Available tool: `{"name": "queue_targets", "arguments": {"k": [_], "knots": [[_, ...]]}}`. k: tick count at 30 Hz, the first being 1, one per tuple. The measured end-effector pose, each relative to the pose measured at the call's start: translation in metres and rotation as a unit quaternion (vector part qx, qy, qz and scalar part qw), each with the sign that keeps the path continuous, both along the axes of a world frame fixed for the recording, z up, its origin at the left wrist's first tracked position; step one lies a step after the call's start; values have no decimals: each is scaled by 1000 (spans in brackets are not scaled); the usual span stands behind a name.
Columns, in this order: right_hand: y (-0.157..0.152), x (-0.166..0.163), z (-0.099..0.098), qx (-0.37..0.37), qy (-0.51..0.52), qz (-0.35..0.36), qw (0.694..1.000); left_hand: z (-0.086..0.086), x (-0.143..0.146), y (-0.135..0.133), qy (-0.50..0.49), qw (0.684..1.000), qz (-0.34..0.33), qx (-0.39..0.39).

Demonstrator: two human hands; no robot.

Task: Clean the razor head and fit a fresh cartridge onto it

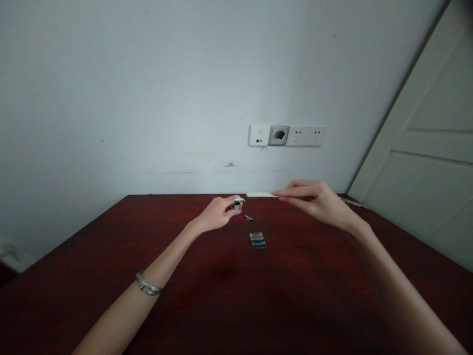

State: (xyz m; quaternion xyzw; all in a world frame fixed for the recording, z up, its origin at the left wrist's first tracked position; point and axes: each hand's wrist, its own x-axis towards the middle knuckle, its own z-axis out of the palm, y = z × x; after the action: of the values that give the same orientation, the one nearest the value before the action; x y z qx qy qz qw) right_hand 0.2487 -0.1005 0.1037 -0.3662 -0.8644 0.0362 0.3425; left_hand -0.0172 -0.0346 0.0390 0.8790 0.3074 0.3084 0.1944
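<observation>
My left hand (218,213), its wrist in a silver watch or bracelet (148,287), is closed around a small silver-and-black object (237,203); its kind is too small to make out. Pinched at the fingertips of my right hand (310,197) is a thin white flat strip (260,195), seen nearly edge-on near the back of the table. A short dark-green stick-like piece (248,217) lies just right of my left hand. Nearer to me, a small clear case (257,240) with green pieces inside rests flat on the table.
The dark red wooden table (207,305) runs back to a pale wall with sockets (305,135) and a black plug (281,134). A white panelled door (432,153) leans across the right side. A thin pale strip (354,202) lies at the table's back right edge.
</observation>
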Motion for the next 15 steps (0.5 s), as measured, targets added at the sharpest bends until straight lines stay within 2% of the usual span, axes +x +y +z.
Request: {"name": "queue_targets", "arguments": {"k": [3, 8, 11, 15], "knots": [[-2, -10, -2, 16, 19, 19, 999, -2, 5, 0, 12, 1000, 1, -3], [-1, -7, -1, 1, -22, 40, 999, -1, 8, -2, 23, 1000, 2, -1], [-1, 1, 1, -4, -31, 28, 999, 0, 5, -4, 18, 1000, -3, 8], [-3, -3, 0, 35, -14, -1, 999, 0, 7, -3, 22, 1000, -6, 5]]}}
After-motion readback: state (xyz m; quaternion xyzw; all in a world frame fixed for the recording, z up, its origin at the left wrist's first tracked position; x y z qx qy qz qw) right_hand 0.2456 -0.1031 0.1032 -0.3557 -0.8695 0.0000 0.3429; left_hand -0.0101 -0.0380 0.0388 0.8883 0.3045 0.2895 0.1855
